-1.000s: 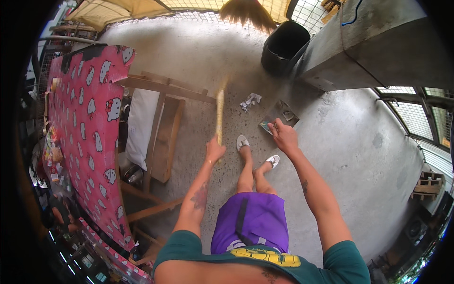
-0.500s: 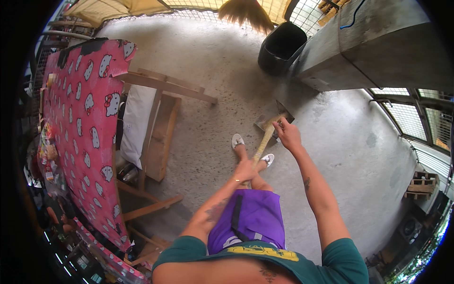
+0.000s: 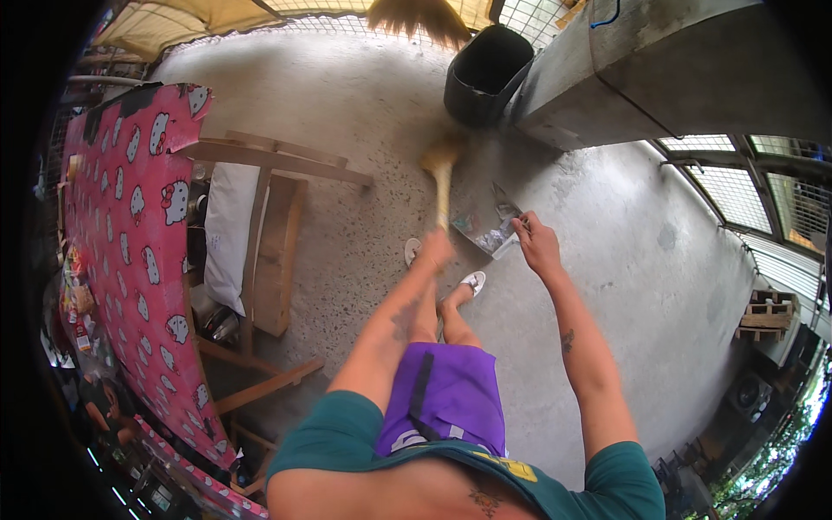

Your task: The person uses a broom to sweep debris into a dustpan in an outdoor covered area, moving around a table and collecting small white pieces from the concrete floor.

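Observation:
My left hand [image 3: 436, 250], a little blurred, is closed round the pale handle of a straw broom [image 3: 443, 186]. The broom reaches forward from my fist, its bristles smeared by motion over the concrete floor ahead of my feet. My right hand [image 3: 539, 244] grips a metal dustpan [image 3: 492, 236] by its rear end. The dustpan sits low, to the right of the broom and apart from it. Small bits of litter, some whitish, some greenish, lie in the pan; I cannot make out what they are.
A black bin [image 3: 487, 78] stands far ahead beside a concrete block [image 3: 641, 78]. A second broom head [image 3: 420, 19] hangs at the top. On the left is a table with a pink patterned cover [image 3: 130, 217], wooden beams [image 3: 282, 251] projecting beside it. A wooden crate [image 3: 767, 314] sits far right.
My left hand has swung the broom forward and left, off the dustpan, so the litter in the pan now shows. My right hand stays at the dustpan. The whole view has shifted slightly.

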A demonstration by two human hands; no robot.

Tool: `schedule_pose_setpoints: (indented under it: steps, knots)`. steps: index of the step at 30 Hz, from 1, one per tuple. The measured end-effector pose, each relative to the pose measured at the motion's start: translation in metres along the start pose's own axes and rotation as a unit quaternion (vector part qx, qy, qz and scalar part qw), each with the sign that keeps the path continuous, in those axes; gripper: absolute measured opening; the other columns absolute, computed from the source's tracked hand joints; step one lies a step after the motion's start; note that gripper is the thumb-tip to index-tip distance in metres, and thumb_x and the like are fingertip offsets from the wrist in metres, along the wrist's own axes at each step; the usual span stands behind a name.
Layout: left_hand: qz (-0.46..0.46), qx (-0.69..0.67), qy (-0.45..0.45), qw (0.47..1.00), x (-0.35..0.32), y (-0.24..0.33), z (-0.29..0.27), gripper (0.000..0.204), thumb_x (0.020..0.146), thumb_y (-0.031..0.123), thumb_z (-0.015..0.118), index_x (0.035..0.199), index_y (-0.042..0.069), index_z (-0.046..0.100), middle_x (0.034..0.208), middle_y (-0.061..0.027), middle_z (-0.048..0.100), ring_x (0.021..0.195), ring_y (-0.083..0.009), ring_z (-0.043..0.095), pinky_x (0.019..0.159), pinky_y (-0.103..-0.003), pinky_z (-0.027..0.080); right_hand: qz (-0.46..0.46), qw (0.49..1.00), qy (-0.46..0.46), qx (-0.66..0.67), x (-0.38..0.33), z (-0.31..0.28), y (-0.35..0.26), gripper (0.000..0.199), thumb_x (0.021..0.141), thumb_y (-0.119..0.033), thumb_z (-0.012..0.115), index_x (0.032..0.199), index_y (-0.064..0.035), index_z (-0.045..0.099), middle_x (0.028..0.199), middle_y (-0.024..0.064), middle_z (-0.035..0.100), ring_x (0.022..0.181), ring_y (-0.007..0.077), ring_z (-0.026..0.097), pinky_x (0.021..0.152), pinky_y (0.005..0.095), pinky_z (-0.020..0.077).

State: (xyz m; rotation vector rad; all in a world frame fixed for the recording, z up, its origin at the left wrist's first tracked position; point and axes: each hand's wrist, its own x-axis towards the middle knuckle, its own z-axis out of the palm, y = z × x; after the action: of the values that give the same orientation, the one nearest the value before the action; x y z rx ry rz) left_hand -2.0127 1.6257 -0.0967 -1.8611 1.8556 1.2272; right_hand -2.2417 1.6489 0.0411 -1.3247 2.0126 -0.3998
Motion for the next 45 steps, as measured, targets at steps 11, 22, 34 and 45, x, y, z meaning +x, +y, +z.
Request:
schedule_pose_setpoints:
  steps: [11, 22, 34, 45]
  knots:
    - [0.003, -0.105, -0.138, 0.985, -0.179, -0.041, -0.134, 0.068, 0.069, 0.015, 0.064, 0.134, 0.008, 0.048, 0.073, -0.0149, 0.066, 0.06, -0.0223, 0.064, 0.058, -0.035, 0.052, 0.01, 0.997, -0.075, 0.016, -0.03, -0.032, 0.03, 0.031, 0.093, -0.038, 0.054, 0.097, -0.0076, 0.054, 0.072, 0.0185, 0.063, 0.071, 0.038, 0.062, 0.062, 0.0438, 0.0464]
    - [-0.075, -0.156, -0.007, 0.985, -0.136, -0.04, 0.039, 0.049, 0.071, 0.021, 0.068, 0.115, 0.002, 0.058, 0.092, -0.0236, 0.066, 0.091, -0.0382, 0.065, 0.078, -0.043, 0.052, -0.068, 0.987, -0.127, -0.067, -0.036, 0.016, -0.008, 0.033, 0.091, -0.043, 0.054, 0.093, -0.01, 0.054, 0.07, 0.0167, 0.062, 0.07, 0.0379, 0.061, 0.06, 0.0464, 0.0457]
    - [-0.123, -0.298, -0.04, 0.946, -0.22, -0.094, -0.107, 0.058, 0.069, 0.01, 0.063, 0.126, 0.004, 0.055, 0.069, -0.0137, 0.065, 0.049, -0.0181, 0.062, 0.049, -0.031, 0.051, -0.04, 0.99, -0.13, -0.034, -0.043, -0.006, -0.006, 0.03, 0.092, -0.038, 0.056, 0.094, -0.0083, 0.053, 0.071, 0.0164, 0.063, 0.069, 0.0382, 0.061, 0.059, 0.0445, 0.045]
    - [-0.04, -0.175, 0.005, 0.984, -0.148, -0.068, 0.023, 0.053, 0.067, 0.018, 0.067, 0.116, -0.001, 0.057, 0.087, -0.024, 0.067, 0.083, -0.0336, 0.068, 0.07, -0.041, 0.054, -0.05, 0.99, -0.128, -0.023, -0.027, 0.032, -0.033, 0.034, 0.092, -0.039, 0.055, 0.096, -0.0056, 0.055, 0.07, 0.0182, 0.062, 0.068, 0.0388, 0.061, 0.059, 0.0447, 0.045]
